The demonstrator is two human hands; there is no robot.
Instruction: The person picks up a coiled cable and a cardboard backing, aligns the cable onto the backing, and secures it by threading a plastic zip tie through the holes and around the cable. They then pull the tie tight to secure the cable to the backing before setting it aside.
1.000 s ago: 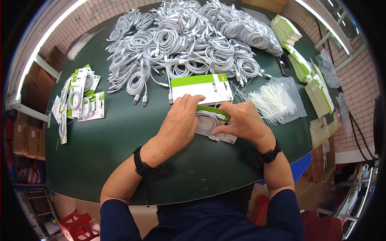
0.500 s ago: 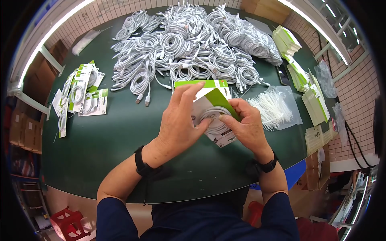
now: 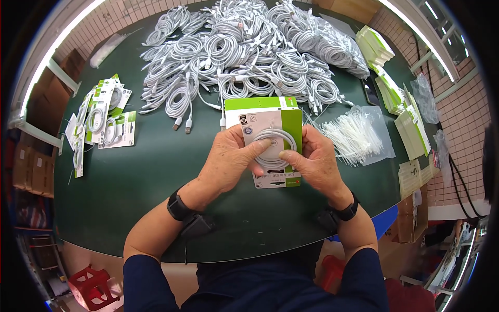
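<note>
A white and green packaging card (image 3: 262, 179) with a coiled white USB cable (image 3: 292, 139) lying on its face is held between both hands. My left hand (image 3: 228, 158) grips the card's left side, its thumb pressed on the coil. On the right edge, my right hand (image 3: 319, 161) has curled fingers behind the card and its thumb on the coil's lower part. Behind it, a stack of similar cards (image 3: 260, 103) lies on the dark green table (image 3: 150, 197). White cable ties (image 3: 353, 138) lie on a plastic bag to the right of my right hand.
A large heap of coiled grey-white cables (image 3: 223, 49) covers the table's far side. Carded cables (image 3: 101, 117) are piled at left. Stacks of green and white cards (image 3: 413, 130) line the right edge, near a dark phone (image 3: 370, 91). A red stool (image 3: 93, 288) stands below left.
The card has turned from a tilt to nearly upright, facing me. My left fingers, raised before, have closed on its left side. The view has shifted slightly.
</note>
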